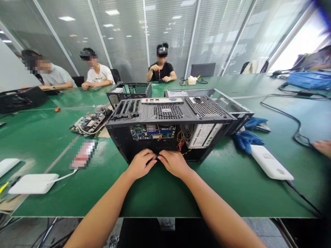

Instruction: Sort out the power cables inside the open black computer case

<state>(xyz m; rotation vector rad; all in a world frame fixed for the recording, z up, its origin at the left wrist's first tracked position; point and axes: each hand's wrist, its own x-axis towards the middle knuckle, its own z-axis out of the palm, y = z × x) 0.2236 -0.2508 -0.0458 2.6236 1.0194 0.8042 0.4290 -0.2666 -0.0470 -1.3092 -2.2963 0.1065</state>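
An open black computer case [165, 113] lies on the green table [232, 186] in front of me, its inside facing me. A motherboard [151, 131] and a power supply [199, 135] with coloured wires [181, 143] show inside. My left hand [141, 163] and my right hand [174, 162] meet at the case's lower front edge. Both hands are closed in a pinch on a small dark part [156, 157] between their fingertips; I cannot make out what it is.
A second open case [222, 103] and a third one [129, 91] stand behind. A loose circuit board [89, 123] lies left, blue gloves [248, 139] and a white power strip [270, 163] right. Three people sit at the far side. Another person's hand [323, 147] rests at the right edge.
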